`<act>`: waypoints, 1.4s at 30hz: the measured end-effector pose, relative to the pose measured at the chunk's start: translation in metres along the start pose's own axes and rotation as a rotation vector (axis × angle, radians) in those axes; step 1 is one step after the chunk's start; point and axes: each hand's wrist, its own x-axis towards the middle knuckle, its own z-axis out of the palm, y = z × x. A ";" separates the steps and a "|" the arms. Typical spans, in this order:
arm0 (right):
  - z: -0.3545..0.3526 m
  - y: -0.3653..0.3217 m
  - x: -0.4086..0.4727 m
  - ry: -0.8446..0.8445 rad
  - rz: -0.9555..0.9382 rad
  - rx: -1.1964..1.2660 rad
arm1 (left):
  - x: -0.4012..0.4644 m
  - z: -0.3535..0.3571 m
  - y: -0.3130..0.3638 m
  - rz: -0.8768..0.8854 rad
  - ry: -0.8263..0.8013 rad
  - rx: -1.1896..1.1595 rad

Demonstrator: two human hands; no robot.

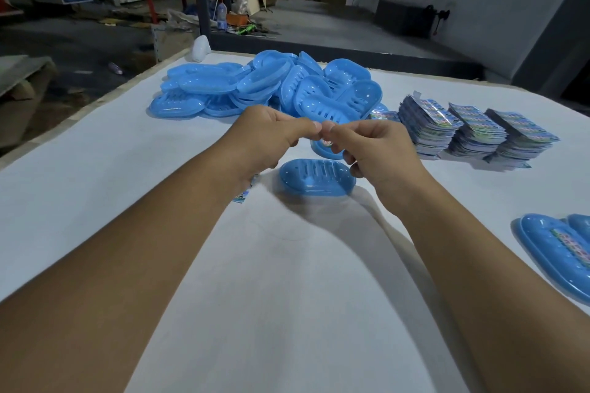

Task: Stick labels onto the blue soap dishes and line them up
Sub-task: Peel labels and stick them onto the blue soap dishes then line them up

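Note:
A single blue soap dish (317, 180) lies on the white table (287, 313) just below my hands. My left hand (271, 134) and my right hand (367, 145) meet above it, thumbs and fingertips pinching a small colourful label (326, 141) between them. A label sheet (244, 193) pokes out under my left wrist. Another blue dish (325, 151) sits partly hidden behind my hands. A heap of unlabelled blue dishes (271, 86) lies at the back. Two labelled dishes (555, 252) rest at the right edge.
Three stacks of label sheets (472, 131) stand at the right behind my right hand. A white object (200, 48) sits at the table's far left corner. Beyond the table lies a workshop floor with racks and clutter.

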 end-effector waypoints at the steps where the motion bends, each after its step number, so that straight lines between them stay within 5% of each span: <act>1: 0.000 0.000 0.000 -0.018 0.009 0.016 | 0.001 -0.001 -0.001 0.001 0.007 0.013; 12: -0.006 0.004 0.006 0.178 0.020 -0.123 | 0.006 -0.002 -0.006 -0.081 0.141 0.052; 26: -0.009 0.008 0.008 0.088 0.209 -0.172 | 0.005 0.004 -0.014 -0.177 0.067 0.137; 42: -0.005 0.015 0.010 0.047 0.213 -0.315 | 0.001 0.007 -0.020 -0.056 0.086 0.409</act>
